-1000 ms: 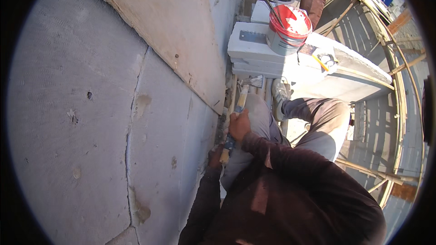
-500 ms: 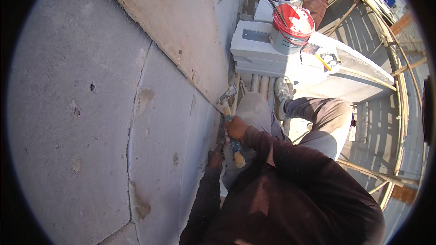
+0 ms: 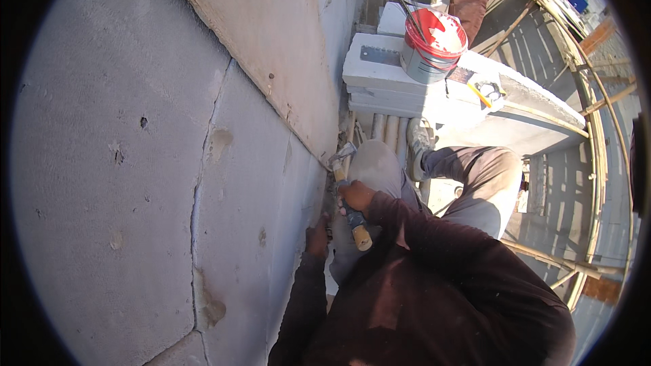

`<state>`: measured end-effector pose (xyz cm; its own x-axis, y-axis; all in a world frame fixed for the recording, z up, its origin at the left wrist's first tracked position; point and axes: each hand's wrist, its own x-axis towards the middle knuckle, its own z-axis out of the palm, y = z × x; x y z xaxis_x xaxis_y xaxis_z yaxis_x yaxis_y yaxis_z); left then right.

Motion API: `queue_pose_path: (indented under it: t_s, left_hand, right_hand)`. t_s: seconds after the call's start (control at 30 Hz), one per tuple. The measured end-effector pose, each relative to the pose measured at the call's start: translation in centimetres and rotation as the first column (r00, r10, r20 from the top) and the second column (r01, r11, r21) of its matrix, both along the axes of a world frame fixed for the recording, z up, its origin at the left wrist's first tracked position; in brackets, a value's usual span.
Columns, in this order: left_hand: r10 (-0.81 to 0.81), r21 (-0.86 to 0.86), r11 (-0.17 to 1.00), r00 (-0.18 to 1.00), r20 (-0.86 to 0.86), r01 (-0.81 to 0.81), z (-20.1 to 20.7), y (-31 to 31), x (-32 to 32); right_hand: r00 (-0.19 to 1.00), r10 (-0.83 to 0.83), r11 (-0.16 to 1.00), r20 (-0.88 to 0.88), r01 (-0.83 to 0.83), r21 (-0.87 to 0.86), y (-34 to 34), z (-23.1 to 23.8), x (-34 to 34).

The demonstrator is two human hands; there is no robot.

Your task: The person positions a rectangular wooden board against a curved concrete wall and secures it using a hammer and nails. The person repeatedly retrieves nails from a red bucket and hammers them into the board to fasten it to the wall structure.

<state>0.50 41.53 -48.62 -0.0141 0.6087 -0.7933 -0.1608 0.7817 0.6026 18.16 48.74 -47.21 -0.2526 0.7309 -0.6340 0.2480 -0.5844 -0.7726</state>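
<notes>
my right hand (image 3: 356, 196) grips the blue-wrapped, wooden-handled metal hammer (image 3: 353, 217), just beside the near corner of the pale wooden board (image 3: 251, 34), already against the grey wall (image 3: 122, 183). the left hand's (image 3: 317, 238) grip, and what remains, i cannot tell.

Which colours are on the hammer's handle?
The hammer handle is tan at both ends, dark bluish around the middle; the head view shows it best.
</notes>
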Motion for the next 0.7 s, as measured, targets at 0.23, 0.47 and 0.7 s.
queue_pose_path:
  t_s: [0.23, 0.47, 0.7]
  left_hand:
    - [-0.013, -0.035, 0.999, 1.000, -0.020, 0.012, 0.1, -0.9, -0.2]
    - [-0.021, -0.051, 0.999, 0.997, -0.071, 0.017, -0.8, -1.1, -0.9]
    - [-0.039, 0.051, 0.998, 0.999, 0.018, 0.038, 0.0, -0.9, 1.2]
  right_hand:
    - [0.769, -0.638, 0.769, 0.033, 0.635, 0.065, 1.6, 7.4, -1.2]
    - [0.862, -0.501, 0.855, -0.077, 0.478, -0.202, 2.4, 8.4, 0.1]
    - [0.989, -0.144, 0.985, -0.016, 0.142, -0.103, 1.9, 1.9, -0.4]
